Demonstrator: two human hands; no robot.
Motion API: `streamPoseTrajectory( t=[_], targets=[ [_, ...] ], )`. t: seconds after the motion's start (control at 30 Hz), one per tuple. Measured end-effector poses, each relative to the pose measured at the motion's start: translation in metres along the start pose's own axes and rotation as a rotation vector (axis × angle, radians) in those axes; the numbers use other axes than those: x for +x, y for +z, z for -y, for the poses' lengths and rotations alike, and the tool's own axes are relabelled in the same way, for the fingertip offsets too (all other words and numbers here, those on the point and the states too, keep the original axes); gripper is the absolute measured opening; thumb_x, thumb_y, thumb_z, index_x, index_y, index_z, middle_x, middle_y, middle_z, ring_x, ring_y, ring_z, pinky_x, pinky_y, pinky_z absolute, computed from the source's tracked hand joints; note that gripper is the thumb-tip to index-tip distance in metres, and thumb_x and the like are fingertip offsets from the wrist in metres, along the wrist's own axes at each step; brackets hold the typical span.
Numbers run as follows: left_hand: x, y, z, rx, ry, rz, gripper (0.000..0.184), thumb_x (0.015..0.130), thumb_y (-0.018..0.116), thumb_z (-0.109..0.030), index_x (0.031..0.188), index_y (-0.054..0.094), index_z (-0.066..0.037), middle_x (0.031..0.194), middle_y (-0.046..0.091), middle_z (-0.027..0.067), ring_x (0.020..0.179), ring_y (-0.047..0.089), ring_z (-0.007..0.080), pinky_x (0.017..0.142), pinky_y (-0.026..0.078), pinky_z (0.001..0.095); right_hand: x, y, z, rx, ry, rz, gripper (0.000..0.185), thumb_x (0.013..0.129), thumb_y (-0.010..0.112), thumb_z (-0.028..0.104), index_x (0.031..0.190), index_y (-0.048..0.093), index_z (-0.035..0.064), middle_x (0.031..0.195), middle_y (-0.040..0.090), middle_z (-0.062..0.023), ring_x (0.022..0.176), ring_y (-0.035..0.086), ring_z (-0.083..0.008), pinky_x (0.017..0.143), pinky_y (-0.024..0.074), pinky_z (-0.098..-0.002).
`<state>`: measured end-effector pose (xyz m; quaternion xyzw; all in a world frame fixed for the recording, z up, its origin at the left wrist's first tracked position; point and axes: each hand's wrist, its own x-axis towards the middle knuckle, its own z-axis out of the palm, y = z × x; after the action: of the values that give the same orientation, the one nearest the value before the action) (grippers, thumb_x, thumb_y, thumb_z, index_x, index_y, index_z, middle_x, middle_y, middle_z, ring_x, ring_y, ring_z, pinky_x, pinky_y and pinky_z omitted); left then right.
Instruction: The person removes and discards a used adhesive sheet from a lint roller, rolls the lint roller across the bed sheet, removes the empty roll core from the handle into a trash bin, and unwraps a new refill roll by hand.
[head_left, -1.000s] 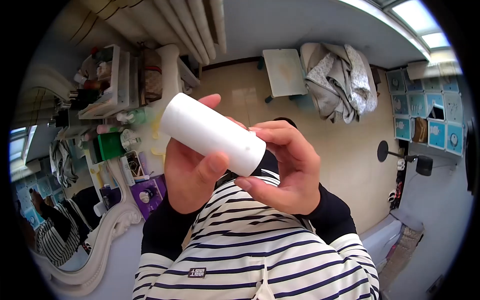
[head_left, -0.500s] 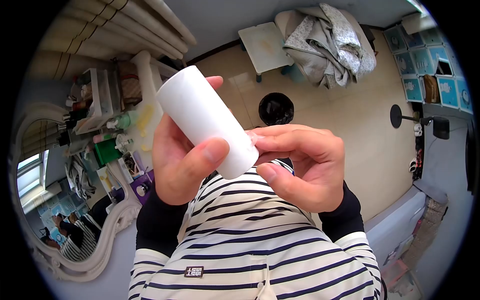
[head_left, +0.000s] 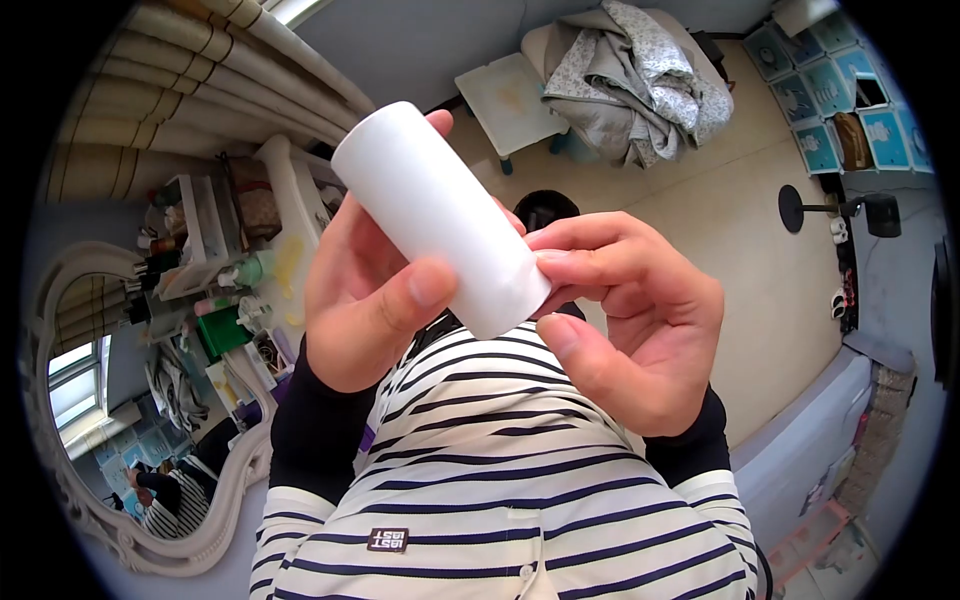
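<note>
A plain white cylinder (head_left: pixel 435 215), like a paper roll, is held tilted in front of my chest, its upper end toward the upper left. My left hand (head_left: pixel 365 300) wraps round it from behind, the thumb pressed on its near side. The fingertips of my right hand (head_left: pixel 635 320) touch the lower right edge, where the surface looks slightly creased. The index finger and thumb of that hand are a little apart; whether they pinch a bit of the surface is too small to tell.
To the left are a framed mirror (head_left: pixel 150 550), a crowded shelf unit (head_left: pixel 205 225) and a green box (head_left: pixel 222 330). Ahead stand a small table (head_left: pixel 512 105), a chair with grey cloth (head_left: pixel 640 85) and a black bin (head_left: pixel 546 208). Blue storage cubes (head_left: pixel 825 85) are at the right.
My right hand first moved away from the roll's lower end with a small whitish piece at its fingertips, then came back against the edge. The view has shifted and the roll stands more steeply.
</note>
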<state>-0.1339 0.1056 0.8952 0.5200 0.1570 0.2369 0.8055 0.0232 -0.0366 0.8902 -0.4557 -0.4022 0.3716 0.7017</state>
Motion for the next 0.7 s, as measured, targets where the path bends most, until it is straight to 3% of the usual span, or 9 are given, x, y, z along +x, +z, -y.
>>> streamPoseTrajectory(
  t=[0.17, 0.3, 0.43, 0.53, 0.67, 0.7],
  targets=[
    [-0.007, -0.012, -0.006, 0.022, 0.005, -0.034, 0.107, 0.091, 0.078, -0.04, 0.16, 0.013, 0.011, 0.12, 0.067, 0.023, 0.115, 0.066, 0.0288, 0.099, 0.053, 0.0377, 0.003, 0.017, 0.003, 0.014, 0.068, -0.031, 0.035, 0.08, 0.077, -0.005, 0.114, 0.07, -0.0047, 0.115, 0.065, -0.0166, 0.095, 0.068, -0.0172, 0.085, 0.0574, -0.03],
    [-0.016, -0.017, -0.013, 0.093, 0.056, -0.07, 0.109, 0.09, 0.08, -0.04, 0.16, 0.014, 0.012, 0.12, 0.067, 0.0217, 0.115, 0.066, 0.0276, 0.097, 0.053, 0.0358, 0.009, 0.034, 0.005, -0.311, -0.082, -0.004, 0.043, 0.083, 0.08, 0.006, 0.123, 0.068, -0.0019, 0.12, 0.062, -0.0159, 0.101, 0.064, -0.0186, 0.083, 0.0535, -0.03],
    [-0.023, -0.022, -0.021, 0.087, 0.107, -0.071, 0.109, 0.089, 0.084, -0.036, 0.16, 0.014, 0.008, 0.125, 0.066, 0.0211, 0.116, 0.066, 0.0261, 0.099, 0.052, 0.0361, 0.013, 0.049, -0.006, -0.462, -0.255, 0.01, 0.037, 0.08, 0.085, 0.003, 0.115, 0.073, -0.0001, 0.117, 0.065, -0.0168, 0.094, 0.068, -0.0218, 0.079, 0.0568, -0.0325],
    [-0.029, -0.042, -0.023, 0.033, 0.132, 0.026, 0.1, 0.089, 0.081, -0.011, 0.163, 0.014, -0.001, 0.131, 0.063, 0.0203, 0.124, 0.063, 0.0276, 0.104, 0.051, 0.04, 0.015, 0.065, -0.014, -0.483, -0.353, -0.064, 0.027, 0.076, 0.086, -0.003, 0.101, 0.075, 0.0, 0.111, 0.07, -0.0182, 0.088, 0.073, -0.0273, 0.073, 0.06, -0.0344],
    [-0.037, -0.051, -0.026, 0.024, 0.151, -0.001, 0.096, 0.09, 0.081, -0.01, 0.161, 0.018, -0.001, 0.136, 0.06, 0.0215, 0.123, 0.064, 0.0264, 0.103, 0.052, 0.0379, 0.018, 0.075, -0.018, -0.662, -0.492, -0.063, 0.022, 0.074, 0.085, -0.002, 0.093, 0.073, -0.0007, 0.108, 0.073, -0.0199, 0.091, 0.074, -0.0332, 0.075, 0.0621, -0.0365],
    [-0.037, -0.05, -0.026, 0.008, 0.185, -0.021, 0.09, 0.085, 0.087, -0.011, 0.154, 0.031, -0.001, 0.132, 0.061, 0.0175, 0.12, 0.064, 0.0248, 0.1, 0.054, 0.0367, 0.018, 0.077, -0.019, -0.69, -0.518, -0.062, 0.022, 0.075, 0.085, -0.002, 0.093, 0.073, -0.0008, 0.109, 0.073, -0.0202, 0.092, 0.074, -0.0335, 0.075, 0.0624, -0.0374]
  ],
)
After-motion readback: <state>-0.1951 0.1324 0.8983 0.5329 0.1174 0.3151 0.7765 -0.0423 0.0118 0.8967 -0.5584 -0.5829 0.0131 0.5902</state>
